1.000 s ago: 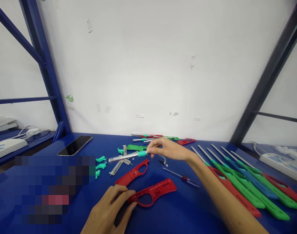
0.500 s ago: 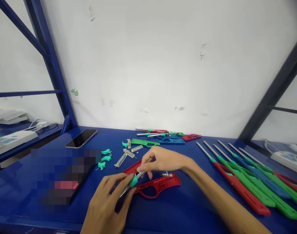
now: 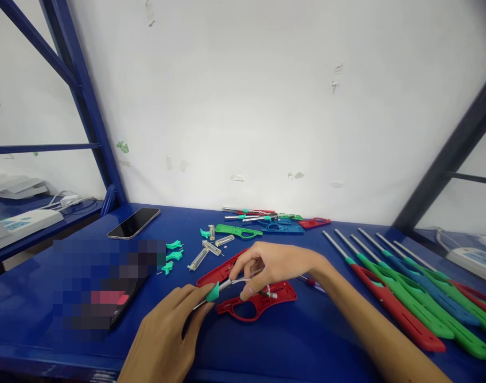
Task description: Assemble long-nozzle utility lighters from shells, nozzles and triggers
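Left hand (image 3: 163, 332), bottom centre: thumb and fingers closed on the metal rod (image 3: 227, 285), right at its teal collar. Right hand (image 3: 277, 261), centre frame: fingertips pinched on the rod's other end, curled down over a red handle shell (image 3: 262, 306). The rod sits tilted just above that shell, lower centre. Can't tell whether it touches the shell. A small white wire bit shows by the right fingertips.

Second red shell (image 3: 216, 275) lies just beside, up-left, flat on the blue tabletop (image 3: 306, 351).

Around:
- teal triggers (image 3: 173, 255) and clear tubes (image 3: 198, 259), left of centre
- phone (image 3: 134, 222), upper left of the tabletop
- loose shells and rods (image 3: 266, 218) by the wall
- row of assembled lighters (image 3: 406, 298), right side
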Available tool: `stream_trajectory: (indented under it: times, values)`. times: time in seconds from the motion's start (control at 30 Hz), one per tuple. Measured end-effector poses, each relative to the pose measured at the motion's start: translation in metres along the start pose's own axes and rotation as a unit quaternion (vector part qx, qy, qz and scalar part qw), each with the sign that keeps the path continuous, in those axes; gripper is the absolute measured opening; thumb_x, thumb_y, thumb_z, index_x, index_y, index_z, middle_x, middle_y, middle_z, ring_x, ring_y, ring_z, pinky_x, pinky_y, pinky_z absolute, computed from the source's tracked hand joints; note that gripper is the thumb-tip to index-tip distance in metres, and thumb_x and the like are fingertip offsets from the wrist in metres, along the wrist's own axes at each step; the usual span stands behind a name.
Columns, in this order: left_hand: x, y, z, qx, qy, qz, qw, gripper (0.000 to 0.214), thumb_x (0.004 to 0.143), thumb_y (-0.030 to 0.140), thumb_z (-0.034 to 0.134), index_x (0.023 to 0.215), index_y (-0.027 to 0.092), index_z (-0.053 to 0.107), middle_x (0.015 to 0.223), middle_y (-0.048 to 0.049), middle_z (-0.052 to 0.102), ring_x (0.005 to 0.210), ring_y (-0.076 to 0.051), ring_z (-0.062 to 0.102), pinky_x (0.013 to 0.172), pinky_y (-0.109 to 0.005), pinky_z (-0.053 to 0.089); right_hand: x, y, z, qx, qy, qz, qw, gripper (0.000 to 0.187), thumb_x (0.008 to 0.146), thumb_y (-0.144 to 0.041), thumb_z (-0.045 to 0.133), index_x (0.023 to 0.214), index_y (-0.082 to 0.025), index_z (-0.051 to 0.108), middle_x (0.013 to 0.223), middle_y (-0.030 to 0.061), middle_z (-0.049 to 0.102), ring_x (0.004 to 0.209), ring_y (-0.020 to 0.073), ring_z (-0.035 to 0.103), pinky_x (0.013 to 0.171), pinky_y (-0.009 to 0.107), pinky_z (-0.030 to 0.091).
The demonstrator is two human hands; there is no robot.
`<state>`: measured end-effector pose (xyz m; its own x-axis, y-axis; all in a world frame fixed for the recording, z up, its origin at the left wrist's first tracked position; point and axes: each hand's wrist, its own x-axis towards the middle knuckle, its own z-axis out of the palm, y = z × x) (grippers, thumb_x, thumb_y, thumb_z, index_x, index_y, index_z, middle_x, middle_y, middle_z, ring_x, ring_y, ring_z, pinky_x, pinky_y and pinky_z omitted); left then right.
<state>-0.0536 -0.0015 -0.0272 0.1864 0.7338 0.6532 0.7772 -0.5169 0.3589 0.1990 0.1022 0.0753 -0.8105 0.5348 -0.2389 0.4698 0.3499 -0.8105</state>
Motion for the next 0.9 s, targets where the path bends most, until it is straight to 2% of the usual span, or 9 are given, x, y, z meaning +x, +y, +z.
stream_trajectory:
  times: [0.1,0.23,0.37,0.47,0.67,0.9]
  values:
    - [0.002,-0.003,-0.005,-0.02,-0.036,-0.045,0.998,0.027,0.108,0.038,0.052,0.12,0.032,0.076,0.1,-0.0006,0.077,0.088,-0.02,0.076,0.074,-0.028,0.06,0.001,0.002,0.0,-0.001,0.001,-0.004,1.0,0.041,0.087,-0.043,0.084,0.121,-0.021,0.079,0.086,0.0019,0.077,0.072,0.0134,0.066,0.064,0.023,0.046]
    - [0.002,-0.005,-0.009,-0.043,-0.075,-0.09,0.992,0.026,0.106,0.04,0.054,0.119,0.034,0.076,0.106,-0.0008,0.077,0.095,-0.023,0.076,0.082,-0.032,0.06,0.003,0.003,0.001,-0.002,0.009,-0.014,1.0,0.036,0.094,-0.047,0.076,0.118,-0.02,0.079,0.083,0.0026,0.076,0.07,0.0133,0.065,0.063,0.023,0.048]
    - [0.003,-0.002,-0.012,-0.05,-0.111,-0.125,0.985,0.027,0.105,0.047,0.054,0.118,0.035,0.075,0.111,-0.0015,0.076,0.1,-0.025,0.075,0.087,-0.036,0.06,0.005,0.004,0.004,-0.005,0.013,-0.022,1.0,0.038,0.096,-0.052,0.073,0.112,-0.019,0.08,0.077,0.002,0.074,0.068,0.0132,0.064,0.063,0.024,0.049]
    - [0.005,0.001,-0.015,-0.061,-0.121,-0.136,0.981,0.026,0.105,0.048,0.055,0.113,0.035,0.076,0.11,-0.0008,0.076,0.1,-0.025,0.074,0.089,-0.037,0.059,0.008,0.007,0.006,-0.008,0.005,-0.022,1.0,0.036,0.095,-0.052,0.074,0.11,-0.02,0.081,0.076,0.0014,0.074,0.068,0.0135,0.066,0.062,0.024,0.048]
    - [0.007,-0.002,-0.015,-0.08,-0.149,-0.134,0.977,0.018,0.103,0.037,0.058,0.108,0.031,0.074,0.11,-0.0016,0.074,0.101,-0.025,0.073,0.088,-0.036,0.057,0.013,0.011,0.011,-0.015,-0.008,-0.018,1.0,0.031,0.093,-0.048,0.076,0.106,-0.02,0.081,0.076,0.0009,0.075,0.064,0.0121,0.063,0.059,0.022,0.047]
    - [0.003,0.002,-0.024,-0.077,-0.172,-0.123,0.974,0.02,0.104,0.038,0.056,0.109,0.031,0.074,0.105,-0.0013,0.073,0.093,-0.023,0.073,0.082,-0.033,0.057,0.01,-0.001,0.014,-0.022,-0.016,0.0,1.0,0.024,0.092,-0.041,0.078,0.104,-0.02,0.078,0.075,-0.0007,0.074,0.064,0.0117,0.064,0.059,0.021,0.048]
